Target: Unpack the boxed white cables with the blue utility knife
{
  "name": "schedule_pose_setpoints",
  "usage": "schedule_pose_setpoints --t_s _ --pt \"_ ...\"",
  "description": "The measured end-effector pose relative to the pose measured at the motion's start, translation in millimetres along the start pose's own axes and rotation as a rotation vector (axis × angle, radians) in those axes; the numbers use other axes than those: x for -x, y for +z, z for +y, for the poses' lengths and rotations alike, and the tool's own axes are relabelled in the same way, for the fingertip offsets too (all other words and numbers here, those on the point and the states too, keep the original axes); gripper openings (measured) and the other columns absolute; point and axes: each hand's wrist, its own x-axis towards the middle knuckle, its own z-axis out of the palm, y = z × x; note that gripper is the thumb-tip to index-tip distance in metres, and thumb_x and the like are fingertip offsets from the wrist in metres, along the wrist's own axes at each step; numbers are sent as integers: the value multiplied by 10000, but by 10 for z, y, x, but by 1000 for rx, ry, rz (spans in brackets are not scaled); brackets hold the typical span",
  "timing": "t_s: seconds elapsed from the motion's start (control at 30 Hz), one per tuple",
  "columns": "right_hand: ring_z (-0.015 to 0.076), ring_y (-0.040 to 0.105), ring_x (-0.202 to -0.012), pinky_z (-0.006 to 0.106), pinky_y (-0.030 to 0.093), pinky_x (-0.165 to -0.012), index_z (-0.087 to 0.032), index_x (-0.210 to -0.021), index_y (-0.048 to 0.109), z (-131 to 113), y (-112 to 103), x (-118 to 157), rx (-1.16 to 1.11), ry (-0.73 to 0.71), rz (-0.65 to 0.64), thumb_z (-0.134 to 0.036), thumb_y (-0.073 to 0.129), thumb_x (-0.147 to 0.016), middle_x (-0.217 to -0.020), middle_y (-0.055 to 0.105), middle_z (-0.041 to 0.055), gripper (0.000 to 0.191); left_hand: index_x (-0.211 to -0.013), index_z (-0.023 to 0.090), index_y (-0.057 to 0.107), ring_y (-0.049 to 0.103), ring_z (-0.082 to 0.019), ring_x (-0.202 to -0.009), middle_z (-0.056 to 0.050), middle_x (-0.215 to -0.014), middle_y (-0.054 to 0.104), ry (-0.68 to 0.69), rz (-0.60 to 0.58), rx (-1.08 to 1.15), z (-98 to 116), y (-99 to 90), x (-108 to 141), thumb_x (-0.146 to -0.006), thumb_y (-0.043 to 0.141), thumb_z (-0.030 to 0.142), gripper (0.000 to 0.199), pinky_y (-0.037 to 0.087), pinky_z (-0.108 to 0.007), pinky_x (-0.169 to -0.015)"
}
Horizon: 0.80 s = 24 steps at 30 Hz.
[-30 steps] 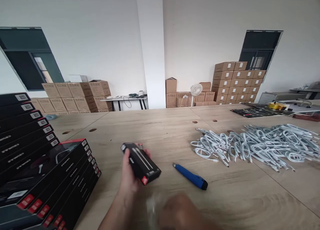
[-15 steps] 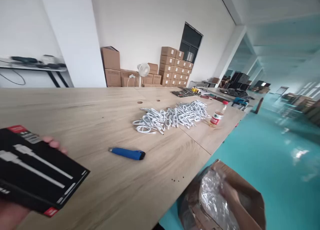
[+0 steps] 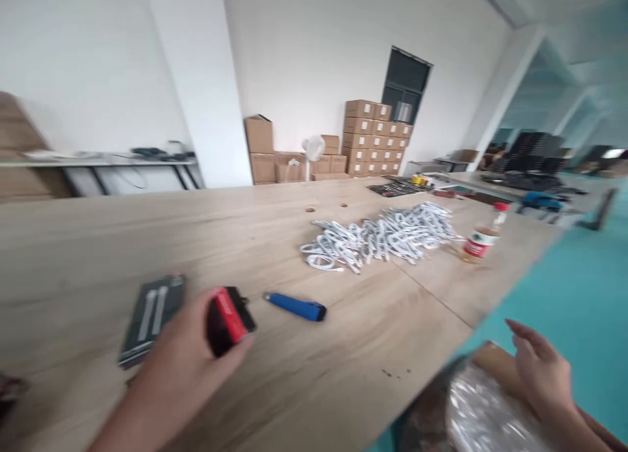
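1. Left hand (image 3: 186, 367) is clamped round a small black box with a red end (image 3: 226, 320), fingers wrapped across its top, holding it just above the wooden table (image 3: 98, 243).
2. Right hand (image 3: 542, 370) hangs off the table's edge, fingers spread and gripping nothing, just over crinkled clear plastic (image 3: 483, 416) inside a brown cardboard box (image 3: 495, 360).
3. Lying flat beside the held box: a flat black package (image 3: 153, 318) printed with white cables; on the other side, a blue utility knife (image 3: 296, 306).
4. Further back, a heap of coiled white cables (image 3: 380, 236), with a drink bottle (image 3: 483, 241) near the table edge.
5. Risk watch: the picture is blurred, so the view is swinging; a box gripped by one end could tip out of the fingers.
6. The knife sits near that hand; a careless sweep could knock it, or catch skin if its blade is out, which I cannot tell.
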Motion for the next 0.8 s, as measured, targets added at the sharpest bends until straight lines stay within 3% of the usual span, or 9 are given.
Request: schedule_pose_setpoints --t_s 0.03,0.1,0.17,0.27,0.33,0.4,0.5,0.63,0.8 --pt "275 673 -742 387 508 -667 -210 -1126 733 -248 143 92 -83 -107 -104 -298 540 -864 -804 718 74 337 -1235 241 594 673 -340 -988 -88 -1127 709 44 21 -31 69 25 31 -633 791 543 702 512 -452 -884" --pt "293 685 -919 397 523 -798 -235 -971 768 -830 426 440 -348 -512 -326 -353 586 -830 -971 744 98 259 -1343 233 528 628 -364 -1124 -116 -1237 672 85 -31 -162 155 79 85 -710 728 472 705 462 -488 -965" --pt "302 653 -1099 408 512 -916 -260 -1003 781 -1450 685 960 -479 -831 -683 -385 596 -879 -1159 722 112 256 -1394 227 482 605 -365 -1159 -125 -1254 655 79 -72 -281 191 120 129 -740 679 364 696 434 -503 -983" --pt "250 675 -1038 360 540 -846 -279 -1234 701 -2223 1090 1814 -547 -926 -1159 -397 565 -953 -1163 727 88 334 -1396 201 466 593 -358 -1167 -133 -1252 648 56 -92 -358 185 146 158 -764 648 331 670 420 -505 -980" --pt "222 676 -918 341 526 -829 -273 -1231 696 -2529 1363 2276 -597 -962 -1402 -436 612 -933 -1034 744 38 350 -1362 176 488 593 -360 -1154 -139 -1215 658 32 -82 -378 149 142 145 -779 654 376 638 425 -504 -964" --pt "196 647 -828 314 511 -789 -244 -1110 729 -2647 1575 2593 -660 -952 -1532 -463 581 -948 -904 722 5 310 -1306 168 525 607 -359 -1109 -135 -1149 675 9 -57 -402 91 127 120 -788 647 373 571 438 -495 -930" --pt "179 613 -840 299 482 -808 -216 -1019 720 -2578 1732 2800 -759 -862 -1617 -450 488 -994 -894 689 -1 330 -1264 199 549 622 -335 -1095 -120 -1148 690 43 -35 -393 -8 108 87 -773 621 256 500 419 -487 -979" --pt "166 579 -813 289 460 -786 -201 -944 708 -2429 1761 2768 -811 -723 -1752 -370 532 -954 -861 659 -3 245 -1264 244 564 626 -322 -1154 -95 -1195 707 82 -75 -273 -82 125 79 -718 695 228 562 290 -508 -1142" --pt "153 575 -744 258 467 -679 -196 -934 699 -2434 1763 2731 -768 -517 -1890 -259 590 -809 -800 635 -17 178 -1212 293 618 634 -350 -1145 -79 -1189 725 59 -142 -155 -21 157 104 -674 795 274 566 270 -548 -1153"
